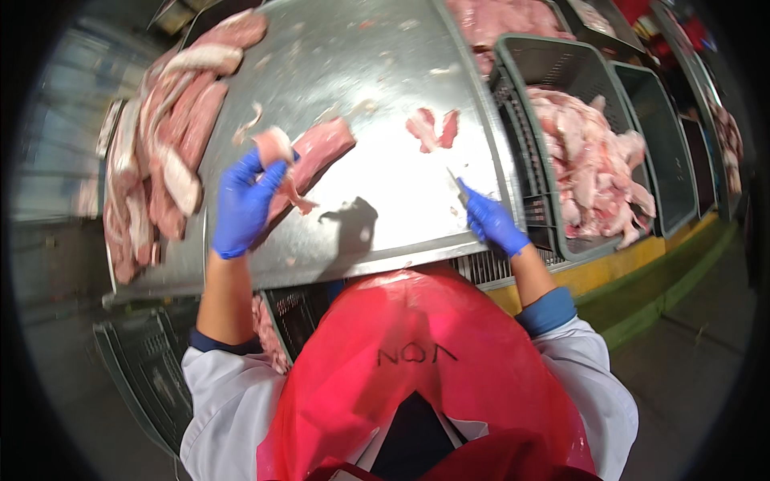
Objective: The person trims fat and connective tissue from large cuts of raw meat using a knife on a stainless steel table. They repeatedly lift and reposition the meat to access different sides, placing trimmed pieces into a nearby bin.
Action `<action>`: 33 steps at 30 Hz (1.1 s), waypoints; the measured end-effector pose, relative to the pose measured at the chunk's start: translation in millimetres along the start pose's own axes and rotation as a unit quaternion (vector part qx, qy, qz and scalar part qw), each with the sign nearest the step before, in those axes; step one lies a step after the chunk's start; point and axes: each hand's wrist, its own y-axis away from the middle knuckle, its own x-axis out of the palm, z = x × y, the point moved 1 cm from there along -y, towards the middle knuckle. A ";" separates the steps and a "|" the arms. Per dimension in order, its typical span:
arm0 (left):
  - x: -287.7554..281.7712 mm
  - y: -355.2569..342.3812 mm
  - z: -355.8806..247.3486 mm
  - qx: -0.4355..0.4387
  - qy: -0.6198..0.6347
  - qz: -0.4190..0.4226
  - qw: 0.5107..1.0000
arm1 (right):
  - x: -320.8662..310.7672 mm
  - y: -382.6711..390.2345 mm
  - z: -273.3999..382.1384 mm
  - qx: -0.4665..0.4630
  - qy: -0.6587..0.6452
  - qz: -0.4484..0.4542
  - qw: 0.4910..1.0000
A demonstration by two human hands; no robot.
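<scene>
My left hand, in a blue glove, is closed on a pale pink meat trimming, and a ragged end of it hangs down beside the fingers. Just right of that hand, a long strip of pink meat lies slantwise on the metal table, partly hidden by the hand. In my right hand, also gloved in blue, is a knife with its short blade pointing up and left over the table. Small red and white scraps lie beyond the knife tip.
Several long pieces of meat with pale fat are heaped along the table's left side. At the right stands a dark green crate with fatty trimmings, and another crate beside it. More crates sit below the near left edge.
</scene>
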 end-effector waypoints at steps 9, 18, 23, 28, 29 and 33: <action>196.0 -205.3 -217.8 0.465 0.011 0.103 0.879 | -23.9 77.0 -57.4 -0.093 -0.032 -0.056 0.994; 248.6 -314.9 75.1 0.188 -0.312 0.052 0.930 | -30.2 133.3 -86.7 -0.109 0.102 -0.230 0.962; 302.0 -209.4 241.0 -0.128 -0.345 -0.009 0.930 | -12.0 168.9 -82.9 -0.075 -0.062 -0.259 0.961; 319.6 -136.2 191.5 0.135 -0.340 -0.011 0.931 | -22.5 158.5 -105.4 -0.111 -0.048 -0.310 0.943; 302.9 -128.6 197.6 0.161 -0.294 0.024 0.942 | -28.3 152.7 -109.9 -0.061 -0.096 -0.316 0.942; 206.2 -79.3 216.2 0.125 -0.280 0.062 0.950 | -25.2 105.9 -92.7 -0.148 -0.031 -0.236 0.960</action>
